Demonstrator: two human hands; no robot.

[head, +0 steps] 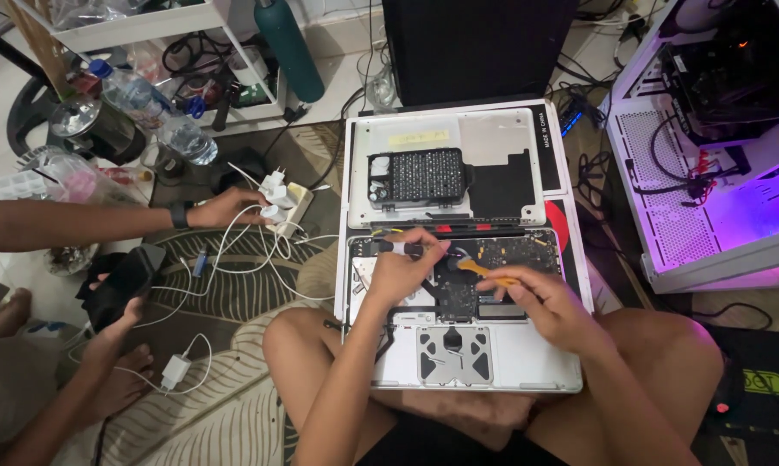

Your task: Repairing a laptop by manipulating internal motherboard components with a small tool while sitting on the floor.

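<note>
An opened silver laptop point(540, 358) rests upside down on my crossed legs, its black circuit board point(527, 252) and inner parts exposed. My left hand point(400, 269) grips a small dark-tipped tool point(417, 250) over the board's upper left. My right hand point(540, 298) holds an orange pry tool point(484, 272) whose tip touches the board near the centre. The removed bottom cover point(493, 138) lies just beyond the laptop. On it sits a black screwdriver bit case point(417, 177).
Another person sits at left, one hand point(230, 207) at a white power strip point(288, 207) with plugs, the other holding a dark phone point(126, 280). White cables cross the patterned rug. A lit computer case point(717, 138) stands right. Bottles and a shelf stand at the back left.
</note>
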